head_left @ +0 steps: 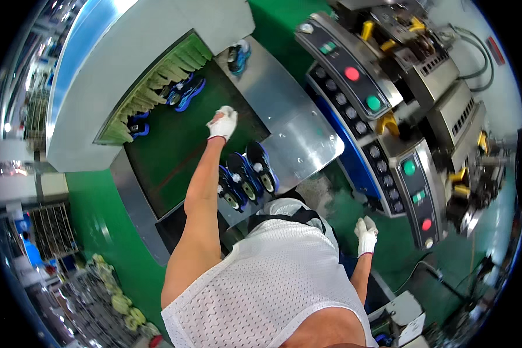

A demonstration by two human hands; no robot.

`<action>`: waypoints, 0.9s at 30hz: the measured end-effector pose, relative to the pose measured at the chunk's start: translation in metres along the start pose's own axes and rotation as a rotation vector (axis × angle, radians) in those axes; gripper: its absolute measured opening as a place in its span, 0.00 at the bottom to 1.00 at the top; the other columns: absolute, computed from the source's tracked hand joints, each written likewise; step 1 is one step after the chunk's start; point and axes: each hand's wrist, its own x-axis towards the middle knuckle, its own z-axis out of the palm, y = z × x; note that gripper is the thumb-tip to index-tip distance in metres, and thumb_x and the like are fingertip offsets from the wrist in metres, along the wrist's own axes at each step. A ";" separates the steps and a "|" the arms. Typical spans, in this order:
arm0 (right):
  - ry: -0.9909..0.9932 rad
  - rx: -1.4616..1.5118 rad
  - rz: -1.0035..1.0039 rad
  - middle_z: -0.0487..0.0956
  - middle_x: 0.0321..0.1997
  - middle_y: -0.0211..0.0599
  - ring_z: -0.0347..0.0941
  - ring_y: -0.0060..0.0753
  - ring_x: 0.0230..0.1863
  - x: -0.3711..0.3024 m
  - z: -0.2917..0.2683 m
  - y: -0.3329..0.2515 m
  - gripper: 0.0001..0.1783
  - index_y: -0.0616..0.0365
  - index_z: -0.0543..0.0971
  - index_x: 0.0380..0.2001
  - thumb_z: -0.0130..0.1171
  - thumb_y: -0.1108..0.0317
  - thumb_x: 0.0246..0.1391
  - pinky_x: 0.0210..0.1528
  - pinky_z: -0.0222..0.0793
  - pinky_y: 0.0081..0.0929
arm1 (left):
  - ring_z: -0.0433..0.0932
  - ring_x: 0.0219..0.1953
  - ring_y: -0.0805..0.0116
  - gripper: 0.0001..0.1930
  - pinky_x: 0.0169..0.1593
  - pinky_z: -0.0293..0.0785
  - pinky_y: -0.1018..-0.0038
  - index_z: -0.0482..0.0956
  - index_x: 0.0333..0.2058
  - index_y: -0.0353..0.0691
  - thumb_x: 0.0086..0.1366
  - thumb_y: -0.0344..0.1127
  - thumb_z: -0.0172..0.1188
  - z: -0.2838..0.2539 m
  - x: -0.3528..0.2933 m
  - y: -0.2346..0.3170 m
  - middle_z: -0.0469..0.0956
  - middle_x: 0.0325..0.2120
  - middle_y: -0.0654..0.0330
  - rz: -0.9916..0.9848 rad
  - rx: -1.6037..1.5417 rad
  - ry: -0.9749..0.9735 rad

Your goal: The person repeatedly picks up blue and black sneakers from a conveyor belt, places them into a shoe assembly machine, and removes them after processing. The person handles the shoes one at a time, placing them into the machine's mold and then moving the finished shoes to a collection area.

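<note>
A grey housing (87, 133) with a fringed curtain (163, 78) stands over a dark green belt (174, 148). Right of it is a machine with coloured buttons (395, 152). Three blue-and-black shoes (245, 177) sit in a row on the metal table (298, 130), beside the left forearm. The left hand (223, 123), gloved, is above the belt, the gloved right hand (366, 235) near the machine; whether either grips anything cannot be told.
</note>
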 end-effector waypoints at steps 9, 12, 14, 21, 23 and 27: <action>-0.091 -0.535 0.102 0.83 0.48 0.42 0.81 0.30 0.42 0.018 0.083 -0.095 0.26 0.59 0.77 0.57 0.67 0.62 0.57 0.40 0.80 0.32 | 0.73 0.59 0.45 0.31 0.59 0.70 0.49 0.73 0.59 0.46 0.58 0.45 0.68 -0.056 0.166 -0.142 0.76 0.55 0.46 -0.024 -0.023 0.348; -0.231 -0.524 0.167 0.82 0.50 0.43 0.81 0.30 0.42 0.035 0.086 -0.092 0.29 0.61 0.75 0.60 0.67 0.60 0.57 0.40 0.79 0.31 | 0.76 0.55 0.42 0.34 0.57 0.73 0.52 0.71 0.61 0.41 0.57 0.47 0.69 -0.065 0.225 -0.172 0.78 0.52 0.45 -0.062 -0.050 0.269; -0.216 -0.806 0.065 0.81 0.52 0.44 0.81 0.30 0.43 0.050 0.091 -0.096 0.31 0.62 0.74 0.61 0.67 0.59 0.58 0.41 0.79 0.31 | 0.76 0.54 0.43 0.36 0.57 0.73 0.53 0.70 0.61 0.42 0.55 0.47 0.72 -0.046 0.238 -0.190 0.80 0.50 0.47 -0.202 -0.078 -0.021; -0.303 -0.637 -0.074 0.80 0.59 0.46 0.77 0.39 0.59 0.027 0.144 -0.154 0.25 0.63 0.78 0.56 0.62 0.59 0.61 0.61 0.70 0.32 | 0.79 0.50 0.48 0.26 0.50 0.71 0.44 0.74 0.45 0.45 0.55 0.55 0.68 -0.035 0.181 -0.157 0.82 0.42 0.53 0.014 0.281 0.028; -0.373 -0.884 -0.267 0.79 0.60 0.46 0.74 0.44 0.62 0.025 0.155 -0.168 0.24 0.61 0.80 0.55 0.60 0.56 0.61 0.65 0.66 0.35 | 0.78 0.54 0.47 0.29 0.55 0.69 0.42 0.75 0.49 0.44 0.56 0.58 0.64 -0.028 0.159 -0.155 0.81 0.48 0.51 -0.013 0.261 -0.121; -0.526 -0.950 -0.409 0.75 0.65 0.48 0.69 0.48 0.66 0.010 0.177 -0.210 0.26 0.59 0.81 0.53 0.55 0.50 0.61 0.69 0.63 0.38 | 0.74 0.60 0.43 0.37 0.62 0.66 0.44 0.74 0.57 0.39 0.57 0.62 0.60 -0.029 0.102 -0.113 0.75 0.58 0.43 -0.155 0.104 -0.417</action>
